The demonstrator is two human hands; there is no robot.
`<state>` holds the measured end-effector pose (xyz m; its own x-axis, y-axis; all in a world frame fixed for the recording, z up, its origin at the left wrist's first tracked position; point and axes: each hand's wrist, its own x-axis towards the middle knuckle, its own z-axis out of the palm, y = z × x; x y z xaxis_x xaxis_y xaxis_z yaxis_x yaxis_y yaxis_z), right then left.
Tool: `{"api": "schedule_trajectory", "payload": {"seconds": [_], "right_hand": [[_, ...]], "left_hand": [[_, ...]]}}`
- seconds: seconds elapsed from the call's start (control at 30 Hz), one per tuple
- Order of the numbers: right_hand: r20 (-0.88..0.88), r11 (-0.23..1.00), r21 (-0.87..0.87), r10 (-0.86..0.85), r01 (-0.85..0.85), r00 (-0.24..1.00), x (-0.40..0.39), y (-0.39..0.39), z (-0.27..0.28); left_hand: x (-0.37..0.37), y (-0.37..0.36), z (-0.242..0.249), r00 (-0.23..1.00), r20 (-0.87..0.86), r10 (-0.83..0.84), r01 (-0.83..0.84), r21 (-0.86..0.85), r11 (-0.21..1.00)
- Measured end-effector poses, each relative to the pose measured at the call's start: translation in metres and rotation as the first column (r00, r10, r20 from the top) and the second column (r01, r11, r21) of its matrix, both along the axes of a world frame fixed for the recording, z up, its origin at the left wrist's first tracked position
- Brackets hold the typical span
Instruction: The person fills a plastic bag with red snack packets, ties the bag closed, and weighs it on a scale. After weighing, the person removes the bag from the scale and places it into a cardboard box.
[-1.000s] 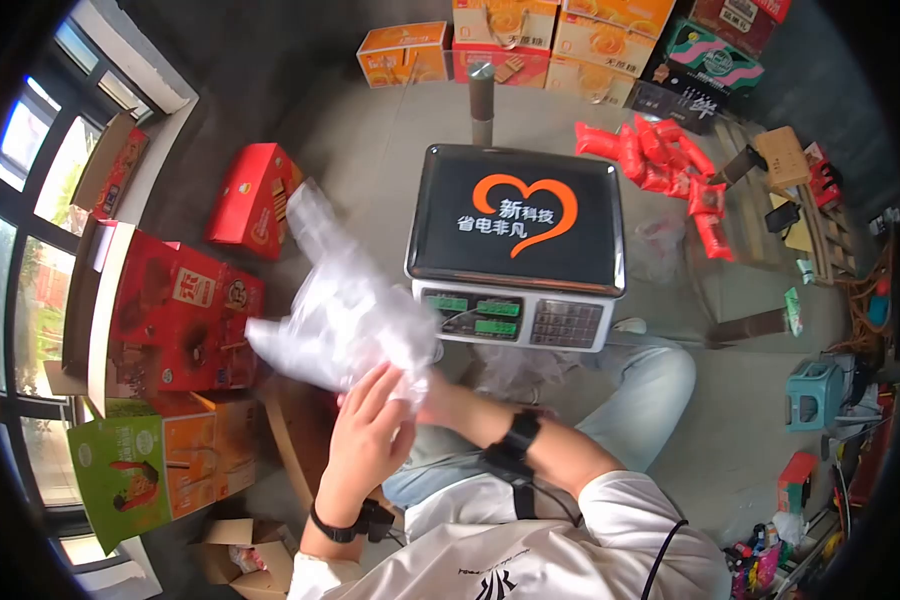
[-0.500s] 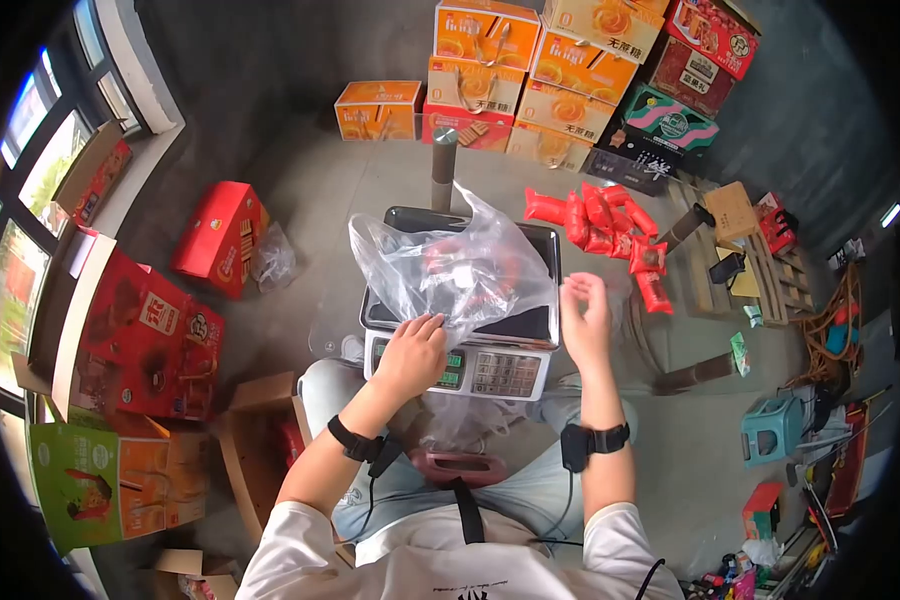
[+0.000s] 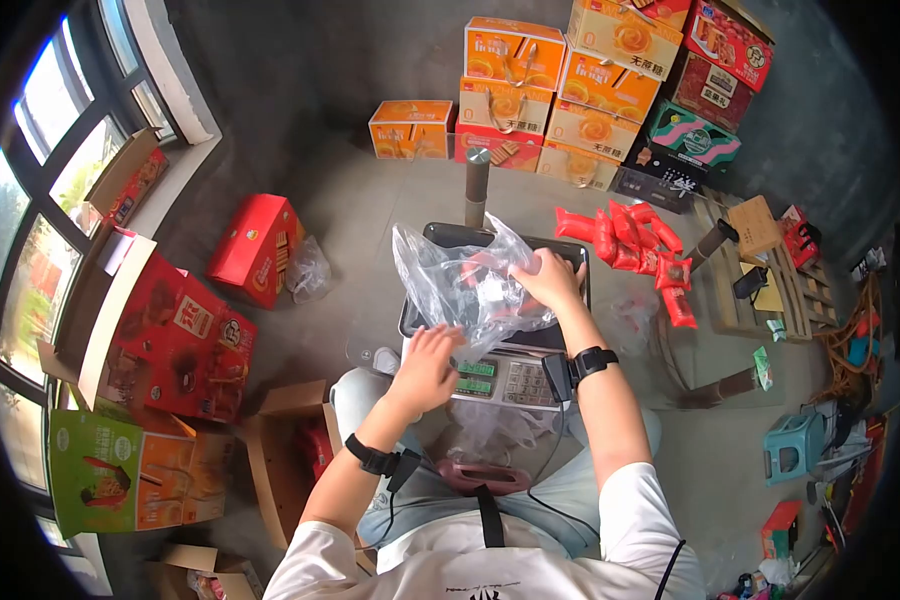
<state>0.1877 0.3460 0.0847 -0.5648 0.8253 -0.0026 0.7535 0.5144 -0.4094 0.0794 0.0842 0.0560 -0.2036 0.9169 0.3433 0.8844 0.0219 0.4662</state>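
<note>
A clear plastic bag (image 3: 435, 285) lies crumpled on the black tray of a digital scale (image 3: 515, 385), with something red showing through its film. My right hand (image 3: 553, 282) is at the bag's right side, its fingers bent in on the film; the fingertips are partly hidden. Just in front of the tray, by the bag's near edge, my left hand (image 3: 426, 372) has its fingers stretched and holds nothing. Several red wrapped packets (image 3: 630, 240) lie in a cluster on the glass table, right of the scale.
Orange gift boxes (image 3: 515, 55) are stacked at the back. Red cartons (image 3: 185, 340) and a green box (image 3: 95, 470) stand at left. A post (image 3: 477, 185) rises behind the scale. A wooden pallet (image 3: 810, 300) and a blue stool (image 3: 792, 448) are at right.
My right hand has moved left from beside the scale onto the bag. My left hand has lifted back off the bag's near edge, its fingers now spread. The view has shifted slightly.
</note>
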Motion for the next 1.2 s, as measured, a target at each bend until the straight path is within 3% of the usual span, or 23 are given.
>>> {"api": "schedule_trajectory", "payload": {"seconds": [0.1,0.17,0.23,0.3,0.37,0.4,0.47,0.57,0.6,0.7,0.77,0.83,0.93,0.97,1.03,1.1,1.13,1.17,1.2], "right_hand": [[-0.077,0.995,0.010,0.104,-0.104,0.992,0.005,0.007,-0.021],[-0.139,0.993,0.078,0.098,-0.088,0.985,0.008,0.004,-0.023],[-0.410,0.960,0.133,0.281,-0.248,0.868,0.015,-0.007,-0.002],[-0.463,0.828,0.489,0.514,-0.276,0.722,0.023,-0.032,0.027],[-0.438,0.720,0.645,0.623,-0.256,0.648,0.031,-0.054,0.041],[-0.412,0.706,0.634,0.653,-0.315,0.635,0.039,-0.061,0.045],[-0.380,0.677,0.627,0.698,-0.385,0.607,0.049,-0.071,0.043],[-0.348,0.670,0.584,0.717,-0.459,0.603,0.066,-0.077,0.042],[-0.324,0.629,0.653,0.736,-0.422,0.595,0.074,-0.092,0.028],[-0.184,0.480,0.734,0.822,-0.481,0.539,0.094,-0.110,0.019],[-0.060,0.383,0.741,0.856,-0.552,0.514,0.106,-0.119,0.020],[-0.037,0.389,0.698,0.858,-0.601,0.512,0.113,-0.120,0.021],[-0.037,0.379,0.727,0.854,-0.572,0.518,0.122,-0.109,0.018],[-0.039,0.380,0.728,0.854,-0.570,0.519,0.124,-0.107,0.016],[-0.044,0.393,0.718,0.849,-0.574,0.527,0.127,-0.104,0.012],[-0.044,0.393,0.707,0.854,-0.588,0.518,0.127,-0.106,0.010],[-0.050,0.399,0.694,0.857,-0.599,0.512,0.126,-0.106,0.009],[-0.049,0.397,0.694,0.858,-0.600,0.511,0.127,-0.104,0.006],[-0.069,0.416,0.706,0.846,-0.573,0.529,0.130,-0.102,0.001]], "left_hand": [[-0.016,-0.005,-0.002,0.951,0.246,0.188,-0.240,0.199,0.950],[-0.032,-0.002,-0.001,0.869,0.340,0.360,-0.443,0.211,0.871],[-0.059,0.011,-0.007,0.734,0.510,0.449,-0.582,0.131,0.803],[-0.089,0.030,-0.015,0.591,0.739,0.324,-0.569,0.097,0.816],[-0.097,0.047,0.012,0.409,0.862,0.300,-0.591,0.000,0.806],[-0.096,0.056,0.021,0.407,0.865,0.292,-0.588,0.004,0.809],[-0.092,0.076,0.034,0.207,0.935,0.288,-0.525,-0.142,0.839],[-0.085,0.105,0.034,0.232,0.913,0.335,-0.401,-0.224,0.888],[-0.095,0.131,0.001,0.374,0.860,0.346,-0.363,-0.207,0.908],[-0.075,0.163,-0.002,0.274,0.935,0.223,-0.340,-0.122,0.932],[-0.061,0.178,0.003,0.225,0.974,0.031,-0.270,0.032,0.962],[-0.052,0.180,0.027,0.251,0.960,-0.122,-0.134,0.159,0.978],[-0.032,0.178,0.064,0.244,0.844,-0.478,0.162,0.450,0.878],[-0.021,0.175,0.077,0.245,0.844,-0.478,0.164,0.450,0.878],[0.006,0.165,0.110,0.525,0.659,-0.538,0.369,0.394,0.842],[0.028,0.153,0.138,0.705,0.541,-0.459,0.383,0.254,0.888],[0.038,0.148,0.148,0.811,0.482,-0.333,0.288,0.166,0.943],[0.038,0.149,0.145,0.811,0.482,-0.332,0.287,0.168,0.943],[0.038,0.152,0.138,0.757,0.587,-0.287,0.241,0.158,0.958]]}}
